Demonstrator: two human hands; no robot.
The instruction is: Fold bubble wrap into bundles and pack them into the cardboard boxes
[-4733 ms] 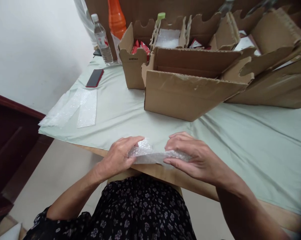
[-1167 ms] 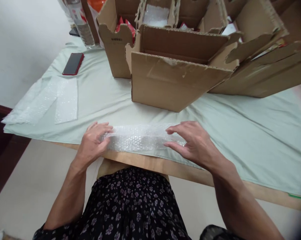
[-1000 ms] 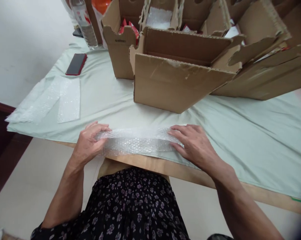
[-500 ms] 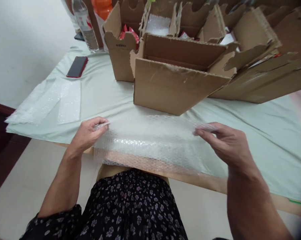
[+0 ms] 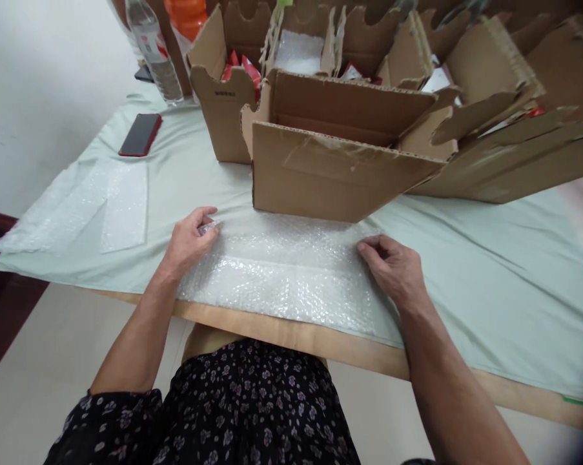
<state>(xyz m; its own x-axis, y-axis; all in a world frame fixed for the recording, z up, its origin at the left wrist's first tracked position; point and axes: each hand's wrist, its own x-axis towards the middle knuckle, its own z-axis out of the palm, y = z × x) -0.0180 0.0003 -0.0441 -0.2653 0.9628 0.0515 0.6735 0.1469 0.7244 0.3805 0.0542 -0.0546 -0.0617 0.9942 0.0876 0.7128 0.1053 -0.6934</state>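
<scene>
A person's left hand (image 5: 194, 236) pinches the far left corner of a clear sheet of bubble wrap (image 5: 281, 278), a little of it bunched between thumb and fingers, while the right hand (image 5: 390, 265), thumb pressed to curled fingers, grips its far right side. The sheet lies spread on a table (image 5: 489, 271) covered in pale green cloth, its near side running along the front edge, where bare wood shows, and a lengthwise crease crossing its middle.

Half a second earlier the wrap was lifted between the two hands, its near part hanging over that front edge; a second ago it was a narrow folded band. Now it is opened out and resting on the cloth, so the unfolding appears largely done and the sheet looks ready to be smoothed.

Just beyond stands an open cardboard box (image 5: 339, 177), its base close to the sheet's far side; whether they touch cannot be told. More open cartons (image 5: 226, 123) crowd toward the back edge, red packets (image 5: 243, 68) showing in the leftmost. Further strips of bubble wrap (image 5: 124, 210) lie at the front left corner, a phone (image 5: 140, 135) behind them near the left edge, and a water bottle (image 5: 156, 55) at the back left corner.
</scene>
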